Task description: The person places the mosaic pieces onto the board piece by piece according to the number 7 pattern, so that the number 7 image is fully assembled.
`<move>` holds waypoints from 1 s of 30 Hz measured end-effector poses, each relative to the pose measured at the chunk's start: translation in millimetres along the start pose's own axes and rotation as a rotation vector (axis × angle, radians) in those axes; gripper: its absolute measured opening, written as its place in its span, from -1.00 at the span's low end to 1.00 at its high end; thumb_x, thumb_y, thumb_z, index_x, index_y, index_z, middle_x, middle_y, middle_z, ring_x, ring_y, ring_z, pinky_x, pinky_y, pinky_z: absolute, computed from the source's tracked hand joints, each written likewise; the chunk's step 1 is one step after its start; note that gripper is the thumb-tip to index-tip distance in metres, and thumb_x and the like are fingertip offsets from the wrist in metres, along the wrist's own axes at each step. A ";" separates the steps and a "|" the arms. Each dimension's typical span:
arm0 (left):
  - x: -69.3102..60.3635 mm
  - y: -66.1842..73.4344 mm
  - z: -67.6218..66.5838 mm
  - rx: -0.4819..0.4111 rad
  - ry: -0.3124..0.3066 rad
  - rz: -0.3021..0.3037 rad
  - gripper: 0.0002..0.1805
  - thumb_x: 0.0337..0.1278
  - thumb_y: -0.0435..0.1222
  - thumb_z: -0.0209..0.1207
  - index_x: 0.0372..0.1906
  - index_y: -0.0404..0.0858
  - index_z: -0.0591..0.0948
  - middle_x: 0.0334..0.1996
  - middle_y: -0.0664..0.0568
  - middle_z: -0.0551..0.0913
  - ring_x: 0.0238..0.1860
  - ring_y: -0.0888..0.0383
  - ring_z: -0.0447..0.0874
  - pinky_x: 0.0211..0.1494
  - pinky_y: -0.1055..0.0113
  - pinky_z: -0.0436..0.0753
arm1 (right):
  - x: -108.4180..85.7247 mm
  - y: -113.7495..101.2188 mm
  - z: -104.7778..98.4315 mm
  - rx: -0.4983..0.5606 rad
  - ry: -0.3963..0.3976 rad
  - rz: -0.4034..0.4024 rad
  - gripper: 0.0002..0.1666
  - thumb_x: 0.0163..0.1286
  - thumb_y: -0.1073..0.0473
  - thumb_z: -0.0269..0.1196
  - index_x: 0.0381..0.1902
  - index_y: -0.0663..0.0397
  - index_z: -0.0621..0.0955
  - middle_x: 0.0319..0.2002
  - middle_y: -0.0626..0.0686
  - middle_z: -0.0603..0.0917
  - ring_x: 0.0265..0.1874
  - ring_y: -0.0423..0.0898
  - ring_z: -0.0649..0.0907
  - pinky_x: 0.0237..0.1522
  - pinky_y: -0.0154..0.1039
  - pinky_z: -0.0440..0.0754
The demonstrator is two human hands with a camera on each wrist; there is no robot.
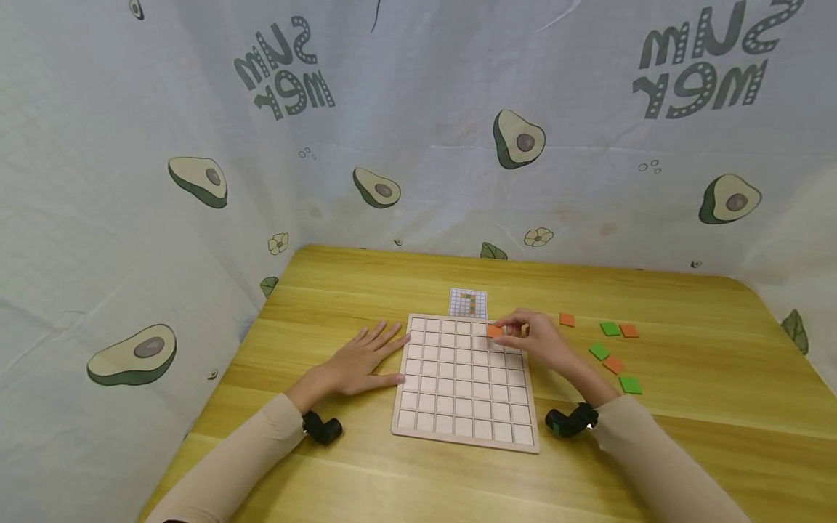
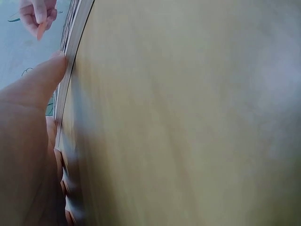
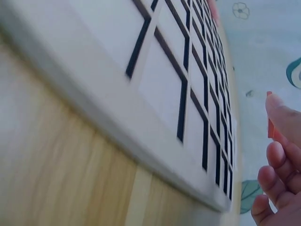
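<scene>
A pale wooden grid board (image 1: 466, 439) lies flat on the table, its square cells framed by raised ridges. Between thumb and fingers, my right hand (image 1: 538, 340) pinches an orange square tile (image 1: 494, 331) over the board's far right part. The right wrist view has that orange tile (image 3: 271, 115) edge-on at the fingertips, above the grid. My left hand (image 1: 363, 361) is spread on the table, its thumb and fingertips touching the board's left edge. In the left wrist view the left thumb (image 2: 40, 80) meets the board's side.
A small printed card (image 1: 467, 293) with a coloured grid pattern lies behind the board. Right of the board are several loose tiles, among them a green tile (image 1: 631, 385) and an orange tile (image 1: 567, 319). A printed curtain (image 1: 431, 94) hangs around the wooden table (image 1: 353, 472).
</scene>
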State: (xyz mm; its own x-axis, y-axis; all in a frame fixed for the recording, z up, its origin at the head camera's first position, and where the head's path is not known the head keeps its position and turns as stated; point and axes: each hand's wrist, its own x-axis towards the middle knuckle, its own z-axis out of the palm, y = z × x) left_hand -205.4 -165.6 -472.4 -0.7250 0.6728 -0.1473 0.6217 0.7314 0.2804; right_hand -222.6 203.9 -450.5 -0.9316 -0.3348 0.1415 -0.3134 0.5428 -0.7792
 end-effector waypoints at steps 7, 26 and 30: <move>0.8 -0.2 0.0 0.006 -0.009 -0.011 -0.10 0.37 0.36 -0.23 0.63 0.07 -0.13 0.61 0.03 -0.27 0.57 -0.06 -0.39 0.54 -0.07 -0.23 | 13.6 -6.9 19.5 0.029 -0.017 -0.011 -0.71 0.19 0.31 0.47 -0.15 0.37 0.73 -0.48 -0.01 0.53 -0.46 -0.11 0.44 -0.46 -0.37 0.38; 0.6 1.4 -2.0 0.001 0.000 0.005 -0.11 0.39 0.33 -0.17 0.63 0.02 -0.08 0.61 -0.01 -0.22 0.57 -0.10 -0.34 0.53 -0.13 -0.18 | 33.1 -20.8 53.5 0.119 -0.078 0.051 -0.71 0.20 0.33 0.46 -0.13 0.38 0.72 -0.46 0.03 0.57 -0.50 -0.11 0.44 -0.48 -0.37 0.40; 0.9 1.2 -1.8 0.004 -0.009 -0.004 -0.11 0.38 0.34 -0.19 0.63 0.05 -0.11 0.61 0.02 -0.25 0.57 -0.07 -0.37 0.54 -0.10 -0.21 | 35.6 -23.8 57.7 0.072 -0.076 0.059 -0.71 0.19 0.30 0.48 -0.14 0.36 0.74 -0.47 0.02 0.57 -0.49 -0.11 0.45 -0.47 -0.34 0.41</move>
State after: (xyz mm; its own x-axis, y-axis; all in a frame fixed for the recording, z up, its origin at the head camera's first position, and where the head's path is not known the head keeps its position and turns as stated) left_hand -205.9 -164.3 -470.5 -0.7250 0.6706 -0.1574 0.6197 0.7347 0.2759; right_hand -237.6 134.6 -462.2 -0.9304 -0.3631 0.0499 -0.2423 0.5074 -0.8270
